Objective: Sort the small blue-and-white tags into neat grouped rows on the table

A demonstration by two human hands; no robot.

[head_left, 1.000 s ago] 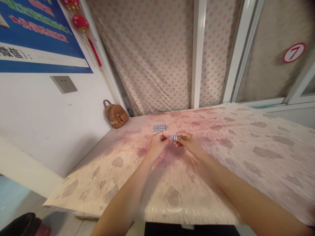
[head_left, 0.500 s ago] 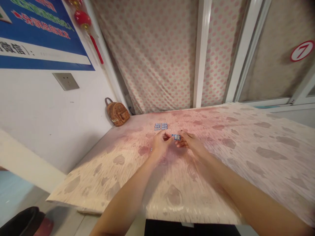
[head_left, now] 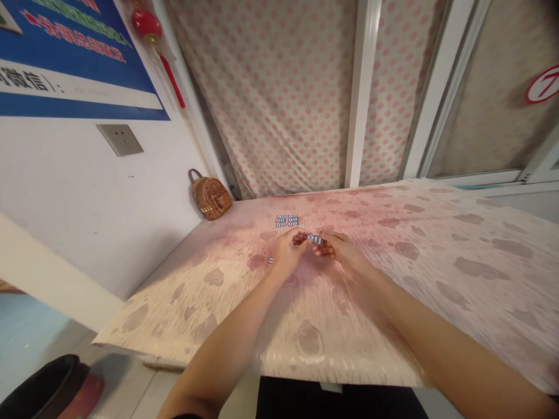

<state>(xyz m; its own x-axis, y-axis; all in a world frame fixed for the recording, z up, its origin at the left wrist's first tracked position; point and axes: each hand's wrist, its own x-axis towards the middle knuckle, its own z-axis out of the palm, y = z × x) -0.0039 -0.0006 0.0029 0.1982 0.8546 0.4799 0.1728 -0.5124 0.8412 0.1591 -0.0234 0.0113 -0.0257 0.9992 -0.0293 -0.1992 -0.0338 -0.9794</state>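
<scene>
Between my hands, a little above the table, is a small blue strip point(head_left: 316, 239) with pale rectangles on it, like a little panel of circuit boards. The fingers of my left hand point(head_left: 290, 247) are pinched at its left end. On its right end, my right hand point(head_left: 335, 247) grips it with the thumb and fingers. Just beyond my hands, several similar blue and white pieces point(head_left: 287, 220) lie flat in two small groups. A tiny piece point(head_left: 271, 261) shows beside my left wrist, partly hidden by it.
A patterned cloth covers the table point(head_left: 393, 291). At its back left corner a small brown backpack point(head_left: 211, 196) leans against the wall. Behind the table hangs a dotted curtain point(head_left: 279, 99). A dark bin-like object point(head_left: 52, 387) stands on the floor at lower left.
The view has shifted slightly. Both hands stay on the blue strip, which now sits at a slightly different tilt, with the fingers a little closer around it.
</scene>
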